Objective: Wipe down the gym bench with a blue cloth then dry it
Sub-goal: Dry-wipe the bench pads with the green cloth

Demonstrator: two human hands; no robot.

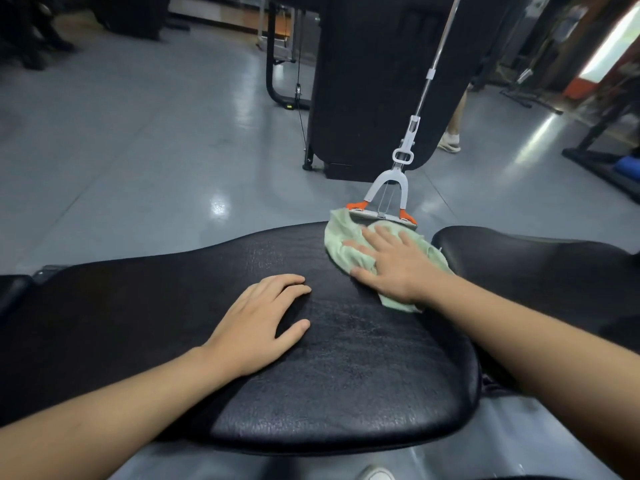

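The black padded gym bench [346,368] stretches across the lower half of the head view. A pale green cloth [341,237] lies on the bench's far right edge. My right hand [391,265] presses flat on the cloth with the fingers spread. My left hand [259,323] rests palm down on the bare pad to the left of the cloth, fingers slightly bent, holding nothing. No blue cloth shows in view.
A mop [388,199] with a white and orange head stands on the grey floor just beyond the cloth. A second black pad [526,258] sits to the right. A black machine [381,81] rises behind, with a person's foot [450,142] beside it.
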